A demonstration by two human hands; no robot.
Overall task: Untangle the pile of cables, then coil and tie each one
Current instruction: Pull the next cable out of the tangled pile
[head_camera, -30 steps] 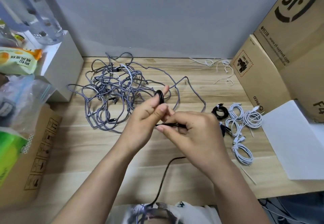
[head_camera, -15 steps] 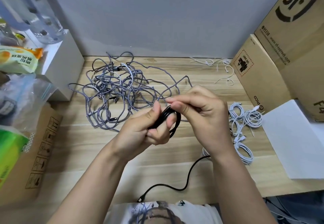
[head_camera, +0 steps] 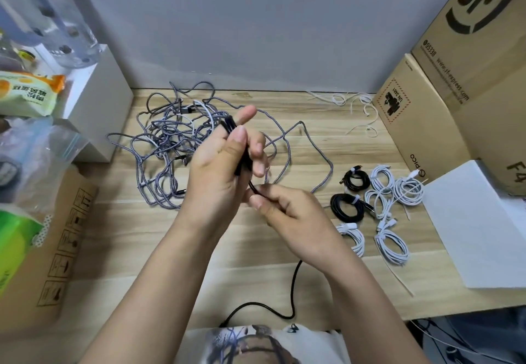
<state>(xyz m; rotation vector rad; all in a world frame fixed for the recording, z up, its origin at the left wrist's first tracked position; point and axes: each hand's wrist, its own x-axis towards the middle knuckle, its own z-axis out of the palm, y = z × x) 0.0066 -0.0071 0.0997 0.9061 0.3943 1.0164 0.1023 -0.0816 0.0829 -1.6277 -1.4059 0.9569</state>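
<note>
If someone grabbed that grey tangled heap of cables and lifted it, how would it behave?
The grey cable pile would probably come up as one floppy clump, since its strands loop through each other. Loose loops, like the long one on the wooden table, would likely trail and drag. It looks light and unlikely to break.

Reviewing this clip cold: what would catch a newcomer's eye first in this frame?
First, the two hands at centre: the left hand holds up a coil of black cable while the right hand pinches its strand, the tail trailing toward the table's near edge. Behind them sprawls a tangled pile of grey braided cables. To the right, tied coils lie together on the wooden table: white coils and black coils.
</note>
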